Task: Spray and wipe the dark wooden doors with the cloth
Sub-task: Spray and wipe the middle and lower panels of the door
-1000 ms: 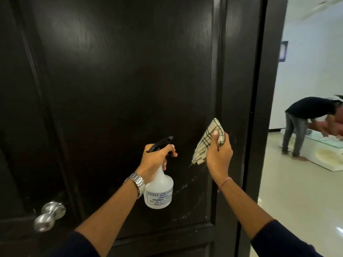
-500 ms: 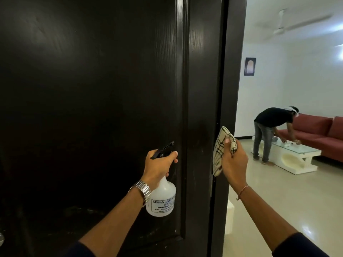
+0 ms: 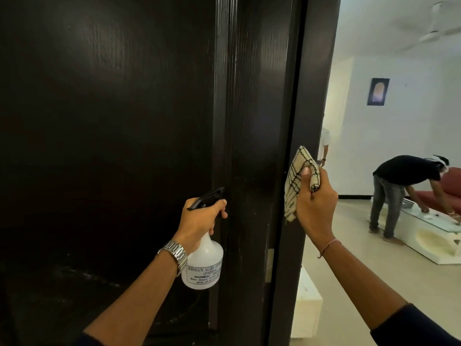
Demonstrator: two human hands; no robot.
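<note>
My left hand (image 3: 199, 221) grips the spray bottle (image 3: 203, 265), nozzle toward the door (image 3: 112, 146). My right hand (image 3: 315, 203) pinches the cloth (image 3: 295, 181) at the door's edge, ready to wipe.

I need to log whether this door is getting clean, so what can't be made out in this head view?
- Spray bottle label: print too small and blurred to read in full.
- Bottle trigger: hidden behind left hand.
- Door top and bottom: cut off by frame edges.
- Cloth contact with the door edge: hidden by right hand.
</note>
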